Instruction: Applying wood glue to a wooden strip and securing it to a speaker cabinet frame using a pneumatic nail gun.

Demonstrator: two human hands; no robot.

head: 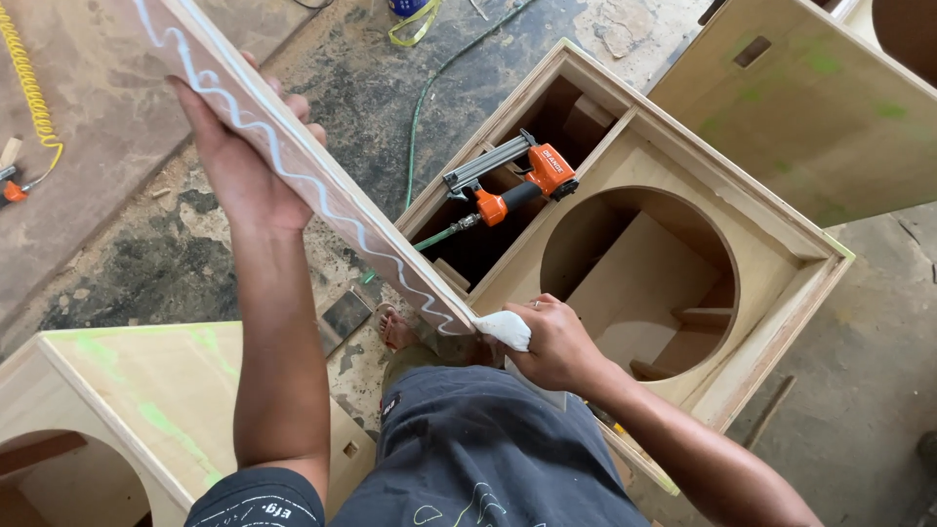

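My left hand (239,161) grips a long plywood strip (322,185) from behind and holds it slanted from the upper left down to the centre. A wavy white line of glue runs along the strip's edge. My right hand (558,342) is closed on a white glue bag (505,329) whose tip touches the strip's lower end. Just beyond stands an open plywood speaker box (771,303) with a large round hole in its panel.
An orange and grey nail gun (515,181) on a green hose rests inside the box's open compartment. Another plywood box (146,390) is at the lower left, and a panel (810,98) at the upper right. A yellow coiled hose (29,88) lies at the left. My bare foot (398,330) is on the concrete floor.
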